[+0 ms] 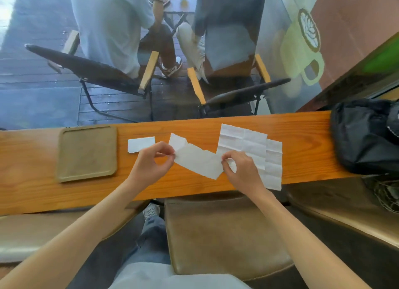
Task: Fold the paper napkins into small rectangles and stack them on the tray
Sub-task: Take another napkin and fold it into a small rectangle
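Pinching: left hand (pixel 154 159) and right hand (pixel 239 165) each clamp an end of the half-folded napkin (pixel 198 161), keeping it taut, likely for the next crease.
Tray (pixel 86 153): bare, left of that napkin.
Folded rectangle (pixel 141 144): between tray and held napkin, awaiting stacking.
Flat napkins (pixel 254 150): right of it, within reach.

One tray (pixel 86 155), four paper napkins: one folded (pixel 141 144), one held (pixel 198 161), two unfolded (pixel 244 142) (pixel 274 165).
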